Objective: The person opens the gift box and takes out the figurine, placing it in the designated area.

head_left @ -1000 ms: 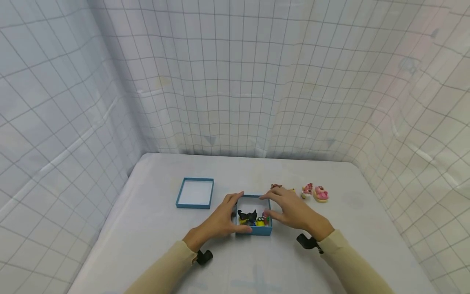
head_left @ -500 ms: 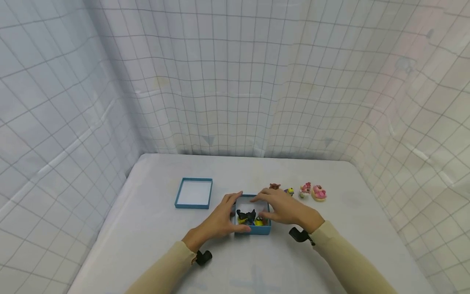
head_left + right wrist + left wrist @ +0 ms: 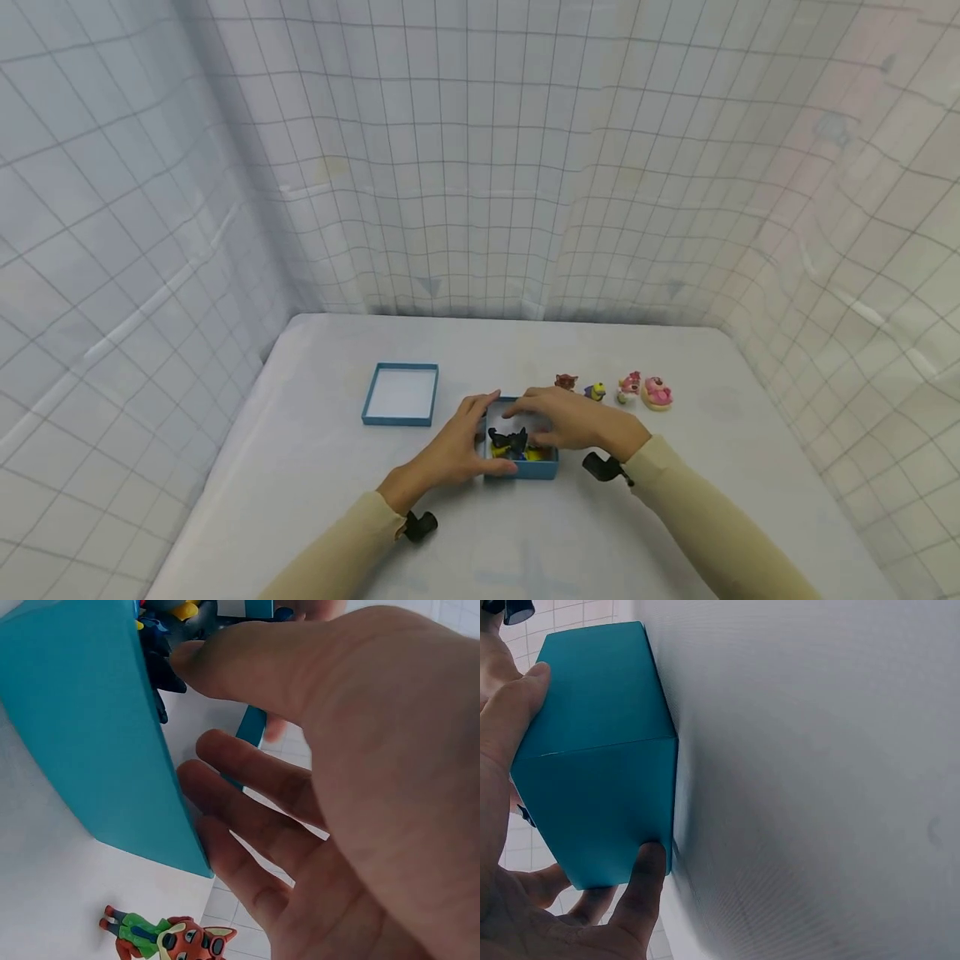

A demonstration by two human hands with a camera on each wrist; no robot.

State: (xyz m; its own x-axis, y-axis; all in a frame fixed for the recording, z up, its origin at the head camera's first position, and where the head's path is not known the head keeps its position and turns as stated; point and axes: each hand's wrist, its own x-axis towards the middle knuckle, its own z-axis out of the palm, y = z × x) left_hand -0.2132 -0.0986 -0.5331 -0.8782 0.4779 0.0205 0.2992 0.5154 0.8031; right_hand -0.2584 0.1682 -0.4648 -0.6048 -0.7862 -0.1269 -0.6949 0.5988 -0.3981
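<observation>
Gripping the blue box (image 3: 537, 469) on the bench (image 3: 487, 542) with the left hand (image 3: 453, 450), thumb along its near wall and fingers against its left. Reaching over its right rim with the right hand (image 3: 573, 417), fingers loosely bent, apart from the thumb; cannot tell whether touching the black figurine (image 3: 510, 440) inside. Beyond the box, can see a shallow blue-rimmed tray (image 3: 401, 393) leftward, a fox figurine (image 3: 566, 382) and pink figurine (image 3: 657, 393) rightward.

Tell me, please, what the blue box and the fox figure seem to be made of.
Blue box: probably stiff cardboard, matte, from its flat faces and a pale nick on one edge.
Fox figure: perhaps painted plastic or resin, smooth; rounded, moulded features, bright colours.
</observation>
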